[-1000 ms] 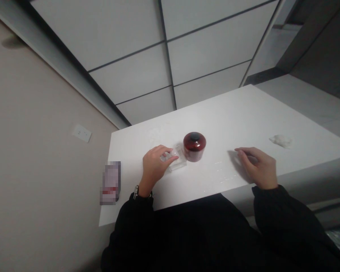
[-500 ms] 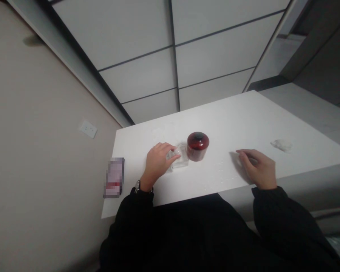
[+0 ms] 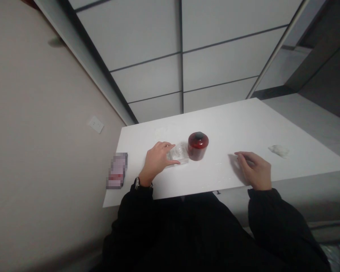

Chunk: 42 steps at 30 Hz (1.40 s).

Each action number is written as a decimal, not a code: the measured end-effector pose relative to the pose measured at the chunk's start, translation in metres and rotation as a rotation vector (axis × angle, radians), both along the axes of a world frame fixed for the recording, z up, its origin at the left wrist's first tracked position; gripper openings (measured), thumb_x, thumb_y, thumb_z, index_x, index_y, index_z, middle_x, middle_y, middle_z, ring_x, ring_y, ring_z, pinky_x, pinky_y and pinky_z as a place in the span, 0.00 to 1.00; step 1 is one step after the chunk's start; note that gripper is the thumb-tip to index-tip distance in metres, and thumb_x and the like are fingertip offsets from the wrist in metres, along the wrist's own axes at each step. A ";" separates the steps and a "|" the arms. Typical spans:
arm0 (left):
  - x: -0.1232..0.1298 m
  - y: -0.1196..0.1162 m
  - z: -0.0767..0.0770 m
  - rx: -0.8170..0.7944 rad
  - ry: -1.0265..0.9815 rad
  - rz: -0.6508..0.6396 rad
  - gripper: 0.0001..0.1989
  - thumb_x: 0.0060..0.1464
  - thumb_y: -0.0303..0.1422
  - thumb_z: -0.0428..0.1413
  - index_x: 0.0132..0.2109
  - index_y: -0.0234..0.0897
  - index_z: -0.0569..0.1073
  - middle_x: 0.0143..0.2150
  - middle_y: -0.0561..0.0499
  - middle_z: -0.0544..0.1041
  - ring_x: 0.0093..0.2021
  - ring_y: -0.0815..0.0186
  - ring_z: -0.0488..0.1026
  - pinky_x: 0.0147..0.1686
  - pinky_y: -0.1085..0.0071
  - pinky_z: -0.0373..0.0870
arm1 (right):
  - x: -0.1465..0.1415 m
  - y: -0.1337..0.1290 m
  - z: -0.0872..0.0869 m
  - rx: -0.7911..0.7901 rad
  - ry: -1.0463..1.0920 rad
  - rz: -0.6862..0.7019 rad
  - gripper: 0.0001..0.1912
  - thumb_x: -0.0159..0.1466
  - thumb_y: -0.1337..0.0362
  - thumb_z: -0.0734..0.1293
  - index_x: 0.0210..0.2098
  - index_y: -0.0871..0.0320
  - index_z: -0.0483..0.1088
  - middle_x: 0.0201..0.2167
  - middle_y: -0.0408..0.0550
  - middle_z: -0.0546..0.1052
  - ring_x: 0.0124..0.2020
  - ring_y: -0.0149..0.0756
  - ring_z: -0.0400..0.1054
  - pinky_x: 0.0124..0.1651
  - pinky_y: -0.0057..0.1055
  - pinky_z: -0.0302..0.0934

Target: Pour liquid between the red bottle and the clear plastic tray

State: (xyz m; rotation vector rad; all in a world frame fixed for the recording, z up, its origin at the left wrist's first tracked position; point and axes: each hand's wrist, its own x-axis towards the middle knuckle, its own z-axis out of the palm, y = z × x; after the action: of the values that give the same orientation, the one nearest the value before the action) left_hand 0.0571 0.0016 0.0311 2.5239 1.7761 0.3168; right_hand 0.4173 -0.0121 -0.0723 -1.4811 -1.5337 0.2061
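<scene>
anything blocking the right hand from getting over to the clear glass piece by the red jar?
Nothing visible. The right hand rests on bare white table; the stretch toward the clear glass piece is open. The red jar stands just beyond that line, and the left hand already grips the piece.

Bare table (image 3: 232,124) between red jar (image 3: 198,146) and crumpled tissue (image 3: 278,150).

The left hand (image 3: 156,160) grips a clear glass (image 3: 179,154) just beside a red jar (image 3: 198,146).
</scene>
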 end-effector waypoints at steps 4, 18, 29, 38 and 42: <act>0.003 -0.002 0.003 0.003 -0.001 0.024 0.30 0.53 0.46 0.72 0.60 0.44 0.77 0.58 0.46 0.80 0.57 0.53 0.75 0.47 0.63 0.75 | 0.008 -0.001 0.003 0.065 -0.024 -0.026 0.12 0.68 0.57 0.65 0.39 0.54 0.80 0.37 0.50 0.85 0.38 0.45 0.80 0.47 0.43 0.74; 0.001 0.006 0.002 -0.009 -0.068 0.014 0.31 0.51 0.45 0.73 0.59 0.42 0.77 0.59 0.45 0.80 0.58 0.49 0.74 0.51 0.58 0.75 | 0.101 0.000 -0.018 -0.012 -0.358 -0.061 0.15 0.69 0.63 0.63 0.47 0.54 0.81 0.53 0.61 0.83 0.52 0.57 0.77 0.55 0.54 0.71; 0.000 0.007 -0.002 0.013 -0.106 0.009 0.29 0.51 0.44 0.73 0.58 0.44 0.79 0.57 0.44 0.80 0.58 0.47 0.74 0.53 0.55 0.76 | -0.058 -0.050 0.007 -0.122 -0.307 0.610 0.31 0.70 0.73 0.57 0.70 0.49 0.67 0.69 0.47 0.73 0.71 0.45 0.66 0.70 0.54 0.66; -0.002 0.010 -0.006 0.027 -0.070 -0.017 0.31 0.53 0.46 0.71 0.60 0.41 0.77 0.56 0.44 0.80 0.57 0.49 0.74 0.55 0.56 0.73 | -0.102 -0.050 0.017 -0.094 -0.472 0.777 0.29 0.71 0.72 0.58 0.70 0.56 0.66 0.73 0.54 0.65 0.75 0.50 0.58 0.75 0.58 0.57; -0.002 0.009 -0.006 0.024 -0.088 -0.014 0.30 0.52 0.45 0.72 0.59 0.43 0.78 0.56 0.44 0.81 0.57 0.49 0.74 0.54 0.56 0.74 | -0.053 -0.036 0.010 -0.141 -0.506 0.464 0.23 0.76 0.62 0.58 0.67 0.56 0.70 0.72 0.58 0.68 0.73 0.56 0.62 0.70 0.65 0.60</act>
State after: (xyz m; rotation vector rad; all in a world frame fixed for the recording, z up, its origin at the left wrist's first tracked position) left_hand 0.0554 0.0109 0.0255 2.4950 1.7329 0.4433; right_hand 0.3646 -0.0484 -0.0625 -1.3221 -2.3098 0.2227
